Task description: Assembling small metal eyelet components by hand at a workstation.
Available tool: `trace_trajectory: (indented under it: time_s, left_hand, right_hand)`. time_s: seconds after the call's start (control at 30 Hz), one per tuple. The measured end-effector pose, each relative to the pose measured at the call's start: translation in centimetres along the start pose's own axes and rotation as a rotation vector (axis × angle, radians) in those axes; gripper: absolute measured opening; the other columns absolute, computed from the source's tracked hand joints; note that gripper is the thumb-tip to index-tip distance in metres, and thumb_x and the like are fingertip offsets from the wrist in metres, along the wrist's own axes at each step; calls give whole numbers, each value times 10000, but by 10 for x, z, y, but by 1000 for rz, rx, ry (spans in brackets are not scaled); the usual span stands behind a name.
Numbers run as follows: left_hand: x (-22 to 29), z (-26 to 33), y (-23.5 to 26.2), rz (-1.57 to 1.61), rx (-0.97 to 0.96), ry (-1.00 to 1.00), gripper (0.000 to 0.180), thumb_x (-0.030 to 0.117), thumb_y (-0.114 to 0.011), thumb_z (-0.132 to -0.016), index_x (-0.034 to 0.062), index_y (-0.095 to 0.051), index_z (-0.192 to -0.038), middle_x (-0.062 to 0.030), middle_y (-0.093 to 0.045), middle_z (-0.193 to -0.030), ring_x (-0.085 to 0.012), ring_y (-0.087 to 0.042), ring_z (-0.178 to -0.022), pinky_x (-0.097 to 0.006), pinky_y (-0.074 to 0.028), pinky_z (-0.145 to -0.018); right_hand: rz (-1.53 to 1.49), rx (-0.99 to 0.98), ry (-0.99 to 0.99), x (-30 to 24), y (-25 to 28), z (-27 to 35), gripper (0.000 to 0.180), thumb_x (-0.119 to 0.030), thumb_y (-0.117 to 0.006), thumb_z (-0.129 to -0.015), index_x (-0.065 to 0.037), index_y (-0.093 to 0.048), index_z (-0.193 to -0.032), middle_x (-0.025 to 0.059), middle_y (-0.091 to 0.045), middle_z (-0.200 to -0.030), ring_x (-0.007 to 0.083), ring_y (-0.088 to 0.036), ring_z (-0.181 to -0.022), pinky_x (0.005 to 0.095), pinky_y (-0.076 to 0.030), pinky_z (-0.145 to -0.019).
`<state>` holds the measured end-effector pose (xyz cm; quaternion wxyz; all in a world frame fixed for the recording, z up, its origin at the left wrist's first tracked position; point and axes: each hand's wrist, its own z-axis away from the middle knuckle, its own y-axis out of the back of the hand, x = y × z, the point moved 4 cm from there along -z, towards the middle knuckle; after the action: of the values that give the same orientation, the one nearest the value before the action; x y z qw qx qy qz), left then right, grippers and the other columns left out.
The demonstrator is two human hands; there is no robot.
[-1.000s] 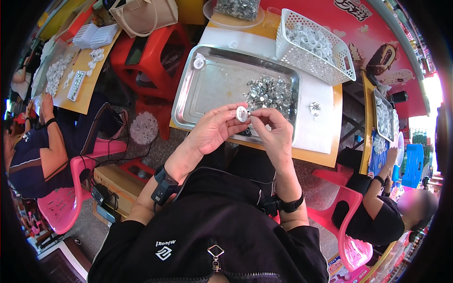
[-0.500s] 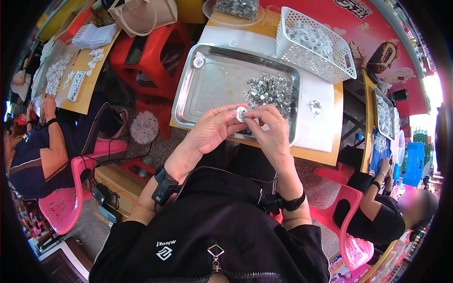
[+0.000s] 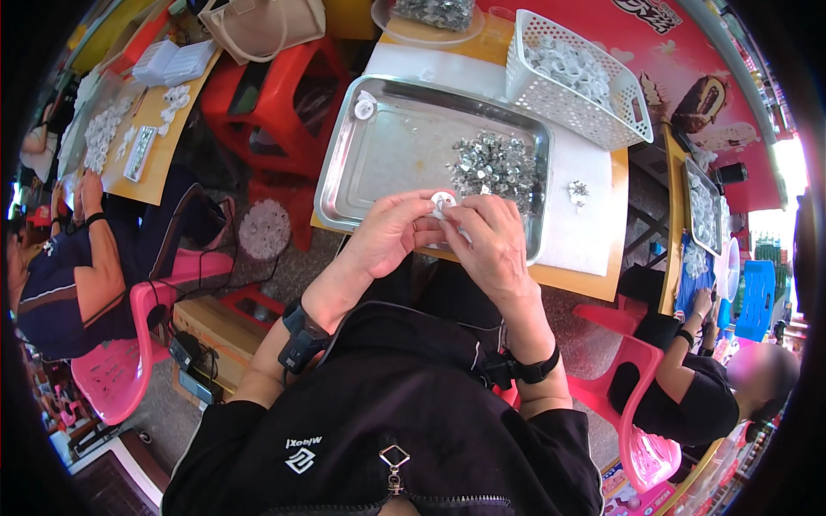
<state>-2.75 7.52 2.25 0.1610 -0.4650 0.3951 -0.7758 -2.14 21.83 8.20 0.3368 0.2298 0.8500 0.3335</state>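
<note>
Between my two hands, over the near edge of the metal tray, is a small white round plastic piece [image 3: 441, 203]. The thumb and fingers of my left hand [image 3: 391, 230] pinch it from the left. My right hand [image 3: 492, 234] is closed at its right side, thumb and forefinger pressed together; any small part between those fingertips is hidden. A pile of small shiny metal pieces [image 3: 490, 168] lies in the right half of the tray [image 3: 391, 142]. A few white round pieces [image 3: 365, 107] sit in the tray's far left corner.
A white perforated basket [image 3: 551, 90] of clear-white plastic pieces stands at the far right. Loose metal pieces [image 3: 577, 194] lie on the white sheet [image 3: 578, 236] right of the tray. Red stools [image 3: 267, 112] stand at left. Co-workers sit at tables on both sides.
My right fingertips have shifted slightly against the white piece, and it shows more of its face now. My left hand keeps its hold, with little movement.
</note>
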Motion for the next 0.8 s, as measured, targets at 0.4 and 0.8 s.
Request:
trace_trajectory:
  time_s: [0.4,0.8]
  left_hand:
    - [-7,-4,9,-240,168,-88,238,99,-503,-940,-45,-631,-1079,-70,-659,-967,-131,-648,-860,-283,-546,-750]
    - [-5,-2,9,-332,148,-12,263,86,-515,-949,-71,-608,-1139,-117,-657,-1036,-165,-652,-920,-300,-547,-814]
  right_hand:
    - [94,-34,94,-5,-9,3,209,-79,-715,-709,-70,-628,-898,44,-550,-836,208,-563,-758,348,-416,-744]
    - [30,-19,47,3,-13,10,327,-89,-744,-691,-84,-651,-1004,31,-557,-842,205,-580,-801,359,-420,-770]
